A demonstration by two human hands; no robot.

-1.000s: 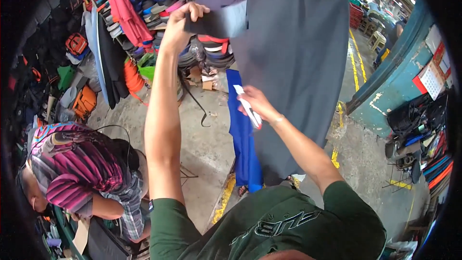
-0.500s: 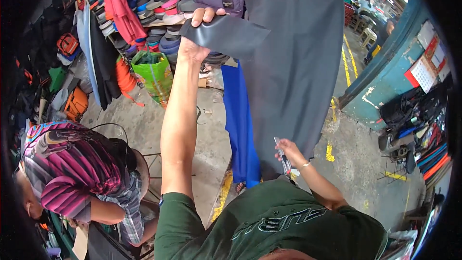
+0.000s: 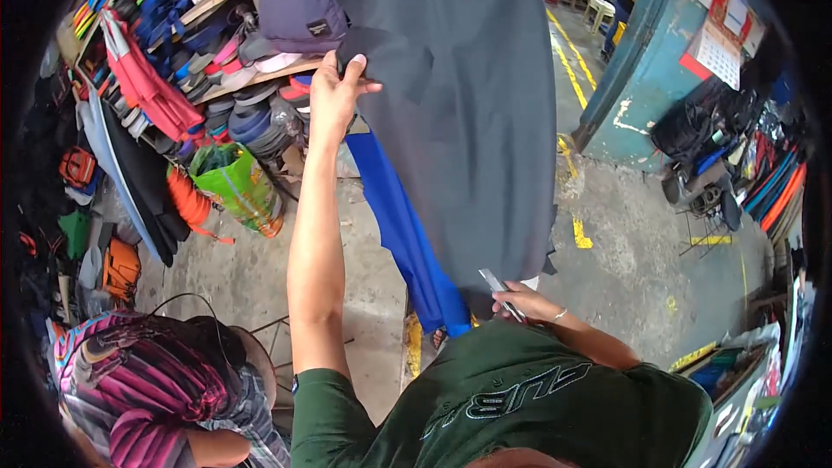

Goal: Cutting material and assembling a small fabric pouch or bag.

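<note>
Left hand (image 3: 334, 91) up high on the cloth (image 3: 468, 113), right hand (image 3: 520, 302) low under it, bag (image 3: 232, 186) on the floor (image 3: 624, 243) to the left, another person (image 3: 156, 390) far left below.

red-white wall calendar (image 3: 721, 30), green bag (image 3: 232, 186)

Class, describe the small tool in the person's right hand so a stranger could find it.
Find the big dark grey fabric sheet held up in front. At its lower edge, the right hand grips a slim, silvery metal tool, the only shiny thing against the cloth.
</note>
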